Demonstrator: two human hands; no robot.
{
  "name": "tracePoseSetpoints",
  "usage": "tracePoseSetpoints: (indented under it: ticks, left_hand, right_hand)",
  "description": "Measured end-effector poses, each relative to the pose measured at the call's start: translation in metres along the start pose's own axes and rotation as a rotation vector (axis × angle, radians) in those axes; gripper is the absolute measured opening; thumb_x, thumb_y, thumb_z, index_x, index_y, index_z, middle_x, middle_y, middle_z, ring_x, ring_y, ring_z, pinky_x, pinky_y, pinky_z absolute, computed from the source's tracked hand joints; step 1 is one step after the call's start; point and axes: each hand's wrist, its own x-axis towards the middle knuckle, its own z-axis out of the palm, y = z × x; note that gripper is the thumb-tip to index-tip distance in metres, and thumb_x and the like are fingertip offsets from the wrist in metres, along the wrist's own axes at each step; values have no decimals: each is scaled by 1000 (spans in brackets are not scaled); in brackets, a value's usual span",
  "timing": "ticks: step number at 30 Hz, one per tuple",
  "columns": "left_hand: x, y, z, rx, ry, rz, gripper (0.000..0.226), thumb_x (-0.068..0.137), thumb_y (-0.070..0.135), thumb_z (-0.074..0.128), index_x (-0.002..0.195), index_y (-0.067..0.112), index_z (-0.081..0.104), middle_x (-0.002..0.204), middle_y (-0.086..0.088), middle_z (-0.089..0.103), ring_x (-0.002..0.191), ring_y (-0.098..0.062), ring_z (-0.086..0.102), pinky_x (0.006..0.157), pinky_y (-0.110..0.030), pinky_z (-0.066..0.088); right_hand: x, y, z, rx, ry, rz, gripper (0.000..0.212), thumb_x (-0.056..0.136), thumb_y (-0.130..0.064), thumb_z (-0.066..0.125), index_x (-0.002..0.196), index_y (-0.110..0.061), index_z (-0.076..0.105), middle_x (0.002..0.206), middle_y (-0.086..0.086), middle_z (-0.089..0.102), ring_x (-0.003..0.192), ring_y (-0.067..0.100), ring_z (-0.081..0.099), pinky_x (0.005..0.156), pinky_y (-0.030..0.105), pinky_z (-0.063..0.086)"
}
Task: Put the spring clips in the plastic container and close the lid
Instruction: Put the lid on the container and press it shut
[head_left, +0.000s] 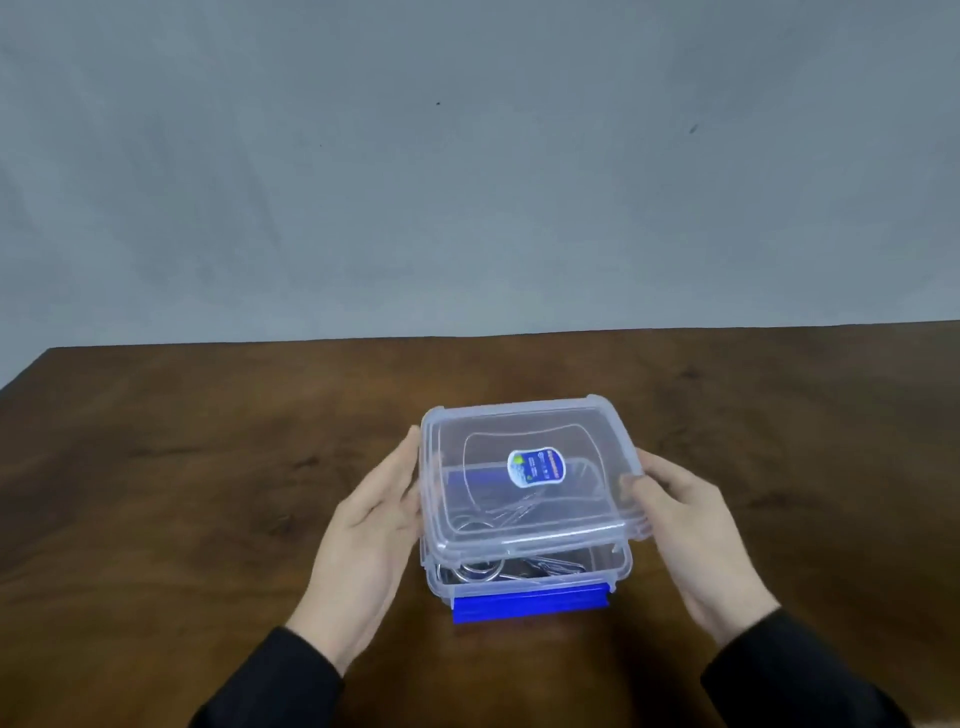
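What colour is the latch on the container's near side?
Solid blue, on the near latch of the clear container; seen best in the head view.

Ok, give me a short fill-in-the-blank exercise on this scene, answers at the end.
1. Both hands, the left hand and the right hand, hold the clear ____ above the container.
2. The spring clips lie ____ the container.
3. The latch on the container's near side is coloured ____.
4. The container stands on a brown wooden ____.

Answers: lid; inside; blue; table
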Motion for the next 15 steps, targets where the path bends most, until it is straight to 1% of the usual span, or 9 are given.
tracePoseSetpoints:
  ticks: [1, 2, 4, 5, 7, 8, 11, 13, 15]
  left_hand:
    - [-2, -2, 5, -63, 50, -36, 50, 102, -3, 35, 137, 27, 57, 141, 7, 59, 128, -10, 55, 102, -33, 48]
    - [-3, -5, 10, -51, 113, -51, 46, 104, 4, 36, 134, 30, 58, 138, 10, 61, 126, -8, 56, 99, -30, 50]
    - [-3, -13, 17, 103, 207, -44, 37, 102, 25, 49, 134, 40, 57, 131, 24, 62, 121, 0, 57, 92, -26, 53]
    - [-2, -18, 19, 154, 230, -53, 42, 97, 30, 55, 137, 41, 54, 129, 26, 63, 119, 1, 58, 87, -26, 56]
    - [-2, -25, 21, 163, 273, -108, 50, 95, 29, 59, 143, 40, 49, 127, 22, 64, 113, -2, 63, 81, -31, 59]
    - [-1, -30, 21, 163, 287, -136, 51, 96, 27, 59, 143, 41, 47, 127, 20, 65, 112, -4, 64, 81, -34, 60]
    - [1, -41, 16, 235, 328, -185, 48, 96, 31, 61, 141, 44, 49, 137, 18, 59, 120, -8, 60, 88, -39, 58]
    - [1, -47, 13, 302, 311, -226, 51, 95, 35, 61, 142, 45, 46, 146, 15, 51, 124, -12, 57, 85, -39, 60]
    - [0, -53, 13, 346, 267, -276, 56, 94, 36, 59, 146, 44, 40, 149, 12, 48, 122, -12, 58, 79, -37, 61]
  right_hand:
    - [0, 4, 1, 3, 13, -3, 25, 100, -15, 55, 114, -28, 72, 98, -5, 80, 87, 11, 76, 61, 22, 58]
    - [1, 10, 2, -1, 18, 9, 23, 100, -16, 56, 112, -28, 72, 98, -4, 80, 86, 11, 76, 60, 22, 59]
    - [5, 21, 5, -85, 36, 19, 17, 99, -22, 59, 110, -29, 71, 103, -2, 75, 89, 13, 74, 60, 21, 59]
    - [7, 27, 5, -155, 43, 16, 15, 98, -25, 61, 111, -28, 69, 107, -1, 70, 91, 12, 71, 59, 19, 58]
    - [9, 39, 6, -240, 42, 6, 20, 96, -29, 64, 115, -25, 68, 111, -1, 62, 95, 10, 67, 56, 16, 56]
    - [10, 44, 7, -252, 35, 5, 24, 95, -30, 64, 118, -23, 67, 112, -3, 59, 96, 9, 65, 55, 15, 56]
    - [12, 53, 8, -302, 31, -3, 39, 94, -32, 63, 131, -19, 62, 115, -10, 53, 105, 10, 60, 53, 12, 54]
    - [15, 59, 7, -314, 29, 5, 46, 94, -33, 63, 138, -22, 57, 122, -9, 48, 114, 12, 57, 55, 12, 55]
    - [16, 63, 5, -334, -2, 21, 53, 92, -39, 61, 142, -25, 52, 126, -9, 46, 117, 13, 54, 61, 17, 60]
